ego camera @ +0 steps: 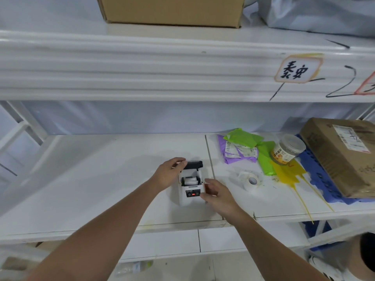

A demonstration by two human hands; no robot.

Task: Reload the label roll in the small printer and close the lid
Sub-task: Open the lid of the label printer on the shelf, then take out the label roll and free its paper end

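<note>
Where the white shelf meets the camera's centre, everything for the job sits together.

Printer: a small white label printer [191,189] stands on the white shelf [91,179], close to the seam between two shelf panels, with a red-lit button on its front face.
Lid: the black lid [194,164] is tipped up and back at the far end of the printer, leaving the bay uncovered.
Label roll in bay: a white label roll [190,181] lies inside the open bay, just below the lid.
Left hand: the left hand [169,173] rests against the printer's left side, fingers curled up to the lid's left corner and touching it; whether they pinch it I cannot tell.
Right hand: the right hand [218,194] is at the printer's right side, fingers spread and loosely curved, holding nothing; whether the fingertips touch the casing is unclear.
Spare roll: a second white roll [251,180] lies on its side on the shelf, to the right of the printer and apart from it.
Clutter: further right lie green and purple mailer bags [243,147], a clear jar with an orange label [287,150], a yellow bag [288,171] and a cardboard box [343,155] on a blue plastic tray [316,179].
Upper shelf: another cardboard box [172,11] sits above, and a handwritten label [294,71] is stuck to the shelf edge.
</note>
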